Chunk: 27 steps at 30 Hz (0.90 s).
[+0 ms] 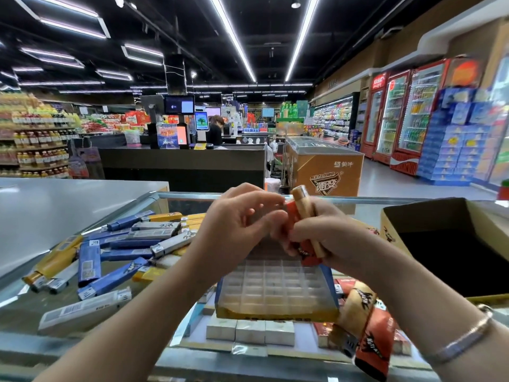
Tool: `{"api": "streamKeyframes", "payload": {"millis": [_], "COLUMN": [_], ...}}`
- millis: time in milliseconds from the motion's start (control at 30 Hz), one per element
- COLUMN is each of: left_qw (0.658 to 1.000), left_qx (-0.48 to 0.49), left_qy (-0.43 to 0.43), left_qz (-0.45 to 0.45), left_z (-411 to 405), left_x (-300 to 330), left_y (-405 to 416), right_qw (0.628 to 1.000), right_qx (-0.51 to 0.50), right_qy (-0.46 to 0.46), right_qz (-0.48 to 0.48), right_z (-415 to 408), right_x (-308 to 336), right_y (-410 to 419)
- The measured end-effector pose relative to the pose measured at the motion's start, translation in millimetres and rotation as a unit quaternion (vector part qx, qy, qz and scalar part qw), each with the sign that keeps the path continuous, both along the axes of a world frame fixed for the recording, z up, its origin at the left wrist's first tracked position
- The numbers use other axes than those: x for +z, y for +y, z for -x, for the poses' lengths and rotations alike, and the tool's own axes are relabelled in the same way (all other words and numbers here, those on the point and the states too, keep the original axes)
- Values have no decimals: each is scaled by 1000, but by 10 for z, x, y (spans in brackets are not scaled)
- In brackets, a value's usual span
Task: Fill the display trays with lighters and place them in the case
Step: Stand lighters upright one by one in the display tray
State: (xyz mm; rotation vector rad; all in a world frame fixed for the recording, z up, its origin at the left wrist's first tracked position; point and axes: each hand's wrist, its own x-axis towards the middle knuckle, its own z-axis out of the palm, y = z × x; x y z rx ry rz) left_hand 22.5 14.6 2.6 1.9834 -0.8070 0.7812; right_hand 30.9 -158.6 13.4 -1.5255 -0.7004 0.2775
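The display tray (276, 288) sits on the glass tabletop (385, 201) straight ahead of the person, and every clear cell that shows in it is bare; its far rows are hidden behind the hands. So the filling looks barely begun, if begun at all, and no tray can be seen set into the case yet.

Just above the tray's far edge, the right hand (327, 232) grips a small bundle of lighters: a tan lighter (305, 213) standing nearly upright and a red lighter (296, 216) pressed against it. The left hand (234, 224) is beside it, thumb and forefinger closing on the top of the red one, apparently to draw it out of the bundle; whether the pinch has fully closed is hard to tell.

Left of the tray lies the main stock, a loose heap of blue, grey and yellow lighters (129, 246) spread over the glass. Right of the tray, near the person's forearm, a few more red and tan lighters (363, 323) lie stacked. Further right of the tray stands an open cardboard box (440, 216), its inside dark.

By my reading nearly everything remains: seat lighters cell by cell, work through both piles, then lower the filled tray into the case below the glass.
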Motion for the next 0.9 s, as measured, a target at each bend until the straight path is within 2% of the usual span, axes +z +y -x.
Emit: {"api": "streamKeyframes", "payload": {"millis": [133,267,333,400,533,633,733,900], "left_qw": [994,987,983,980,994,995,988,980], "left_qx": [-84,-104,-111,-110,-5,96,137,169], "left_qy": [61,121,142,149,62,-13,-24,-28], "left_qz": [14,32,45,73,89,4,-66,-100], "left_z": [38,14,-3,-27,-113,-156,-191,-231], "left_x": [11,3,5,16,42,19,-36,-76], "left_y": [-34,13,38,80,228,328,359,392], "right_qw": [999,999,999,996,960,917,913,915], "right_qx": [44,46,14,-70,-245,-352,-359,-349], "right_qy": [13,8,0,-35,-125,-182,-160,-156], "right_qz": [-14,-15,-33,-44,-49,33,107,130], "right_z": [-10,-5,1,-1,-55,-105,-163,-187], "right_x": [-27,-59,-79,-81,-56,-99,-168,-194], "right_y": [15,72,111,131,71,24,31,31]}}
